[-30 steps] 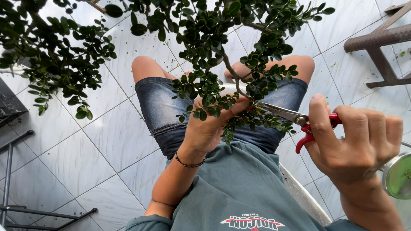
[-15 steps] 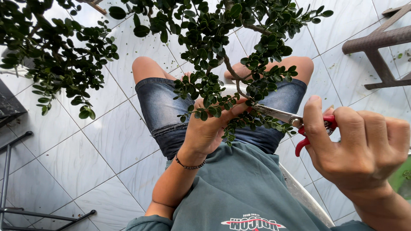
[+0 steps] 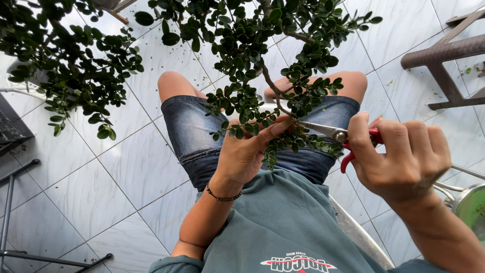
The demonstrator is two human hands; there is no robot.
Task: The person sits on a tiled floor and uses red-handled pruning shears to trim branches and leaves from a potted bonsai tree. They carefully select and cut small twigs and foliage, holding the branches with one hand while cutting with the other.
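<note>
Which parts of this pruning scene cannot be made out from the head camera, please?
- Head view: the tips of the red-handled shears are buried among the small leaves of the shrub, so the cut point is hidden.
- The left hand pinches a twig, but leaves cover its fingertips.
- The shrub's trunk base and pot are cut off by the top edge.
- The right hand hides most of the shears' handles.

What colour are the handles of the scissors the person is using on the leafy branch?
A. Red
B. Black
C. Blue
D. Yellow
A: the scissors in the right hand show red handles between the fingers, with the metal blades pointing at the twig of the small-leaved plant that the left hand steadies.
</note>
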